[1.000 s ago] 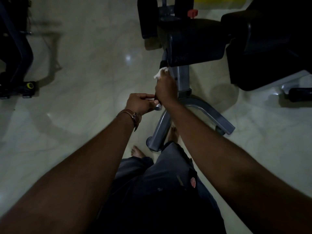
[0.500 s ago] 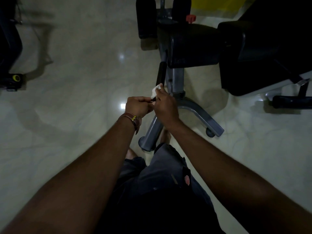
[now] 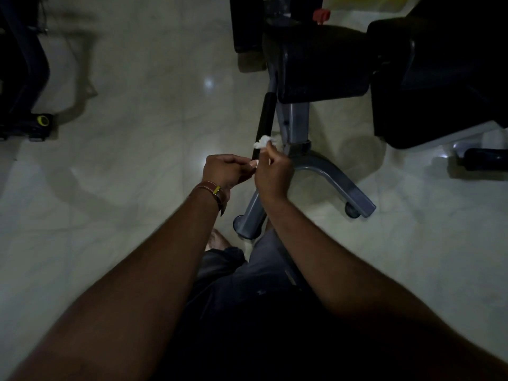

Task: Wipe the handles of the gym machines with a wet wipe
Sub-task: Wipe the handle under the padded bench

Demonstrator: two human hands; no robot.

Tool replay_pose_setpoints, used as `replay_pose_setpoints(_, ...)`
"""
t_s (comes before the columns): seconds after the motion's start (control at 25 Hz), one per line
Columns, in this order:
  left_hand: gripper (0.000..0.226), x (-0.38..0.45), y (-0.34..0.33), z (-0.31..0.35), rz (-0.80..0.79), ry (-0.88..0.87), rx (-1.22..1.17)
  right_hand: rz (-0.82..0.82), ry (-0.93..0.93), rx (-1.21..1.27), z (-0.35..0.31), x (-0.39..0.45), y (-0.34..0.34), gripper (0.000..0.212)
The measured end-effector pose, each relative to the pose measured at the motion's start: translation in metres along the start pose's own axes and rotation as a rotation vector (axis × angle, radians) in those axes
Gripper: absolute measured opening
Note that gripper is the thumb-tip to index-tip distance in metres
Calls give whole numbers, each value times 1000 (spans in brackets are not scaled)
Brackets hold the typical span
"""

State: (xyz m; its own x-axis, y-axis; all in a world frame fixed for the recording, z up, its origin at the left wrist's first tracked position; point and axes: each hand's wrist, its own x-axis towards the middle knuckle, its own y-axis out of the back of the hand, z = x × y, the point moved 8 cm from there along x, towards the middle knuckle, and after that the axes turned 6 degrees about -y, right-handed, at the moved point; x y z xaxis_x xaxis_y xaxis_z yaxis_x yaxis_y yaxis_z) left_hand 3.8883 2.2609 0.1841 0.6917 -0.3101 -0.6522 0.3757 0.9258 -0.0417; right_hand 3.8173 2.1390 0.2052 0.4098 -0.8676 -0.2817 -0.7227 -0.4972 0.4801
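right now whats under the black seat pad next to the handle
Under the black seat pad a grey post drops to a curved grey base on the pale floor. The right hand, holding the wipe, covers where the near leg joins.
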Motion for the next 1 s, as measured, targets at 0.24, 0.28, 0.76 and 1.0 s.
replay_pose_setpoints(0.24,15,-3,0,1,60,-14,21,-298,-820,987,36,44,-48,27)
replay_pose_setpoints(0.28,14,-3,0,1,70,-13,17,-360,-887,1198,38,41,-58,31)
replay_pose_setpoints(0.76,13,-13,-2,4,91,44,-33,-286,-490,337,19,51,-4,18)
replay_pose_setpoints(1.0,15,-23,-4,3,70,53,-118,-269,264,-585,-29,9,-15,36)
